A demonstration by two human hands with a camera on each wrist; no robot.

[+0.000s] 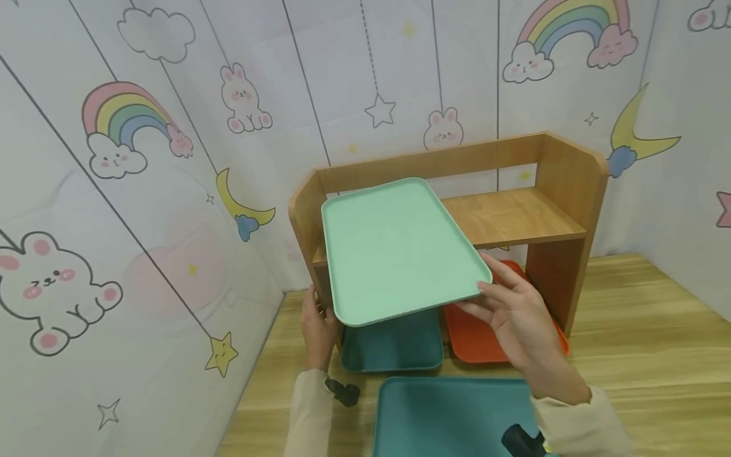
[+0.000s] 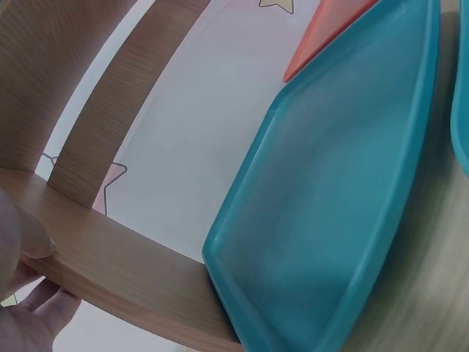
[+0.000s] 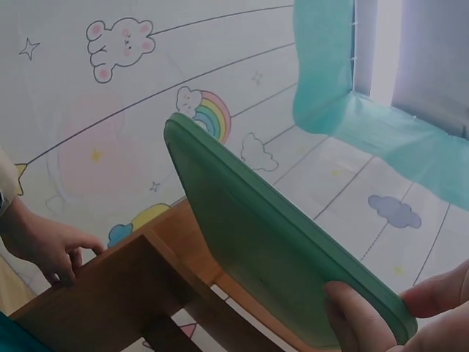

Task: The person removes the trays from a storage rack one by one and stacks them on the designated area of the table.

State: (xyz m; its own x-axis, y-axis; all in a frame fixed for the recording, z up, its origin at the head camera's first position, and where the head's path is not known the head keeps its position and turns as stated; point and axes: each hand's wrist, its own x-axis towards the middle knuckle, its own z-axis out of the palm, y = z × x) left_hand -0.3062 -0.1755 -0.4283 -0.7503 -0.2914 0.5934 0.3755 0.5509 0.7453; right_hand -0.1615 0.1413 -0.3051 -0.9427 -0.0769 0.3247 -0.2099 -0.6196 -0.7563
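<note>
A light green tray (image 1: pixel 400 247) is tilted in front of the wooden shelf's (image 1: pixel 514 212) upper board, at its left half. My right hand (image 1: pixel 516 311) pinches the tray's near right corner, thumb on one face and fingers on the other, as the right wrist view also shows. My left hand (image 1: pixel 318 327) grips the front edge of the shelf's left side panel (image 2: pixel 132 275), its thumb on the inner face and fingers outside. Below the shelf, a teal tray (image 2: pixel 330 169) leans at the left and an orange-red tray (image 1: pixel 476 336) at the right.
Another teal tray (image 1: pixel 457 412) lies flat on the wood-grain table (image 1: pixel 645 355) in front of the shelf. White walls (image 1: pixel 171 266) printed with rabbits, rainbows and stars stand behind and to the left. Black wrist cameras (image 1: pixel 345 392) are strapped to both wrists.
</note>
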